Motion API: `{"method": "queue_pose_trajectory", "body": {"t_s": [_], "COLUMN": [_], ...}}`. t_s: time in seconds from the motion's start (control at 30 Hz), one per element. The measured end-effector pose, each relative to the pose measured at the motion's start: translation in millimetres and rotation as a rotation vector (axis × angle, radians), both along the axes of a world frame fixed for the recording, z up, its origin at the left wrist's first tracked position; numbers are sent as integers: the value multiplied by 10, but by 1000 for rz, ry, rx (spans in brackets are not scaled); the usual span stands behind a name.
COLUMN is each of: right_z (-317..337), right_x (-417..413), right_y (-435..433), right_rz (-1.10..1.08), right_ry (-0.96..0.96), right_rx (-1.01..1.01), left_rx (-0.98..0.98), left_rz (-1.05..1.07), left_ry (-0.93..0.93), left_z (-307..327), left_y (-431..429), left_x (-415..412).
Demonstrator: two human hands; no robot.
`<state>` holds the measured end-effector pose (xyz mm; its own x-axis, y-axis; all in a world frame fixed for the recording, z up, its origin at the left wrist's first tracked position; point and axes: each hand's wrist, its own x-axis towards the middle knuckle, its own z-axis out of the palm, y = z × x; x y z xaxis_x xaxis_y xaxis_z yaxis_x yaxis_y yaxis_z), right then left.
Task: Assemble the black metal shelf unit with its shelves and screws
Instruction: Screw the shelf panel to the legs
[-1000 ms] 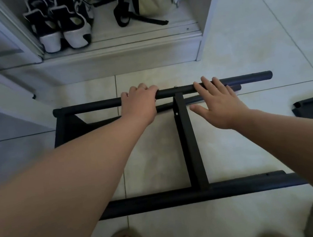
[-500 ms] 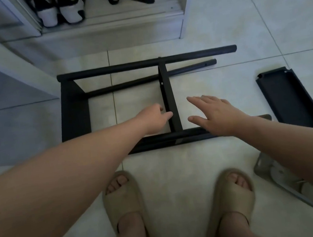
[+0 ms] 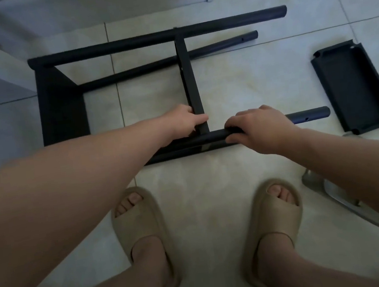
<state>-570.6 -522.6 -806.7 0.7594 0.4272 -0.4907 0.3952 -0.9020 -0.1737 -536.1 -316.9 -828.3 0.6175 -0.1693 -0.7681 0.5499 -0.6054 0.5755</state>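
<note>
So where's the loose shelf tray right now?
Head view, right side: the shelf tray lies on the floor tiles, just right of the free end of the near tube.

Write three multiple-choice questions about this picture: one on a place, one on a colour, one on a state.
1. Where does the loose shelf lie?
A. on the floor, right of the frame
B. inside the frame
C. against the wall
2. What colour are the slippers?
A. red
B. beige
C. blue
3. What does the right hand do?
A. lies flat on the floor
B. holds a screwdriver
C. grips the near tube
Answers: 1 A, it lies beyond the frame's tube ends; 2 B, both look beige; 3 C, its fingers curl over the tube.
</note>
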Motion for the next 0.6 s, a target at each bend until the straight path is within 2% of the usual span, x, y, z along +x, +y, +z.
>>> {"method": "queue_pose_trajectory", "body": {"t_s": [0.23, 0.37, 0.6], "right_z": [-35, 3, 266], "right_x": [-42, -37, -125], "right_y": [-26, 11, -257], "right_rz": [-50, -57, -57], "right_ry": [-13, -1, -27], "right_rx": [30, -24, -69], "left_rx": [55, 77, 408], "left_rz": [-41, -61, -136], "left_ry": [5, -11, -293], "left_z": [-133, 107, 433], "left_y": [24, -10, -151], "left_x": [50, -2, -122]}}
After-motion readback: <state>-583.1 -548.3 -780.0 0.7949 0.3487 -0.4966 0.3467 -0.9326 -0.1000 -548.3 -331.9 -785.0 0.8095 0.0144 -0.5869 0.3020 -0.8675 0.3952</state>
